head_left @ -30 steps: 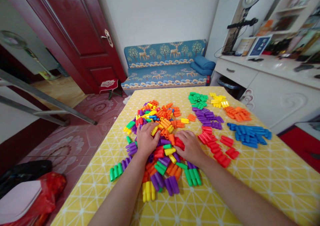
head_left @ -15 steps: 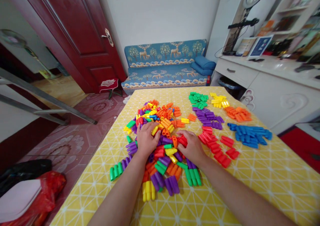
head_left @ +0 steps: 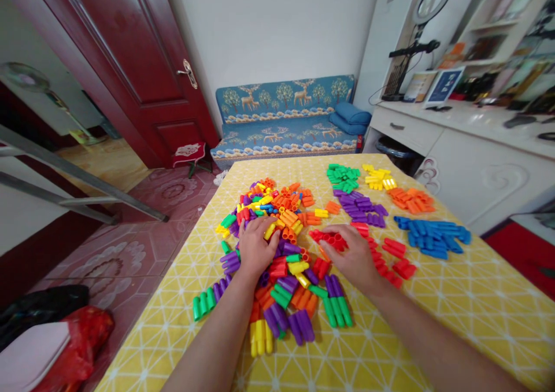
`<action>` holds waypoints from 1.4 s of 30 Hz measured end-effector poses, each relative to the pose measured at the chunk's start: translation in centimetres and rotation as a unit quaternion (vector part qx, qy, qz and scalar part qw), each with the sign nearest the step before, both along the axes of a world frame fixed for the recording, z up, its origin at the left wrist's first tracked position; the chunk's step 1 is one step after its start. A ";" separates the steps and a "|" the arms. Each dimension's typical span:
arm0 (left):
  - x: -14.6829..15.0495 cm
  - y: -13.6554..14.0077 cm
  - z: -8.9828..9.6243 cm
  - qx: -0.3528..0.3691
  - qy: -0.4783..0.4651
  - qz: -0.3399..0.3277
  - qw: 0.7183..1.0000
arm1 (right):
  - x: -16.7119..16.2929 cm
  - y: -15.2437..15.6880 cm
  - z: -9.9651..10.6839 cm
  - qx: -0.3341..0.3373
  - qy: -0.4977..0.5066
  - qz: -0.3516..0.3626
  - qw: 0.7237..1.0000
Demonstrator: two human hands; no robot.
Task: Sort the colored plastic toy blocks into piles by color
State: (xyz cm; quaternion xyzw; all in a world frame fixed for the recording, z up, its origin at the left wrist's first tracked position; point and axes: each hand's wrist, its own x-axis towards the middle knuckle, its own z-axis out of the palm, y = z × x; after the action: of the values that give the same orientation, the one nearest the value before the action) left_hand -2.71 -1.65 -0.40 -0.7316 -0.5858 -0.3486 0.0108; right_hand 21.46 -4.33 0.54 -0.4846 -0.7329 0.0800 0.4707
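A mixed heap of plastic tube-shaped building blocks [head_left: 281, 279] in several colours lies on the table. My left hand [head_left: 257, 244] rests on the heap's left side, thumb and fingers apart, with a yellow block [head_left: 269, 230] between them but not visibly gripped. To the right, my right hand [head_left: 353, 253] is closed on red blocks [head_left: 332, 239], whose open round ends show. An orange piece [head_left: 323, 253] sits by its thumb; whether it is held I cannot tell. Beyond that hand are a loose group of red blocks [head_left: 393, 246] and purple blocks [head_left: 359, 207].
Green [head_left: 342, 176], yellow [head_left: 379, 178], orange [head_left: 410, 200] and blue [head_left: 433, 235] block groups lie along the right of the table with its yellow cloth [head_left: 390, 334]. Behind stands a blue sofa [head_left: 277, 132]; a white cabinet [head_left: 477, 161] is at right.
My right hand has moved right, away from the heap's middle, with red blocks in its fingers. My left hand stays in about the same place on the heap.
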 end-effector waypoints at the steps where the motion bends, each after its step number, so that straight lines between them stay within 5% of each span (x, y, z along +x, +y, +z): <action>1: 0.0 0.0 0.0 0.000 0.000 0.000 1.000 | 1.4 0.2 0.4 -0.019 0.005 -0.032 0.999; 6: 0.1 0.0 -0.1 -0.001 -0.006 0.000 1.000 | 9.8 0.7 0.0 -0.122 -0.018 -0.192 0.974; 10: 0.1 -0.1 0.0 -0.007 -0.007 -0.002 1.000 | 13.0 -0.1 -1.9 -0.145 0.024 -0.255 0.956; 20: 0.1 0.0 0.1 0.001 0.005 -0.006 1.000 | 12.7 -0.2 -3.3 -0.147 0.021 -0.228 0.962; 27: 0.0 0.1 0.0 0.009 0.003 -0.004 1.000 | 12.4 -0.8 -2.6 -0.041 0.108 -0.274 0.955; 32: 0.0 0.1 -0.1 0.013 0.007 -0.003 1.000 | 12.0 -1.1 -2.0 0.017 0.166 -0.233 0.958; 42: 0.0 0.0 -0.1 0.011 0.003 -0.005 1.000 | 11.0 -0.9 -1.9 -0.011 -0.001 -0.100 0.995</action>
State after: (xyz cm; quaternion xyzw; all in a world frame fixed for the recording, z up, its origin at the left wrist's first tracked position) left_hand -2.71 -1.60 -0.49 -0.7353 -0.5781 -0.3534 0.0190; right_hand 32.48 -5.26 -1.37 -0.5608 -0.6804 0.0398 0.4701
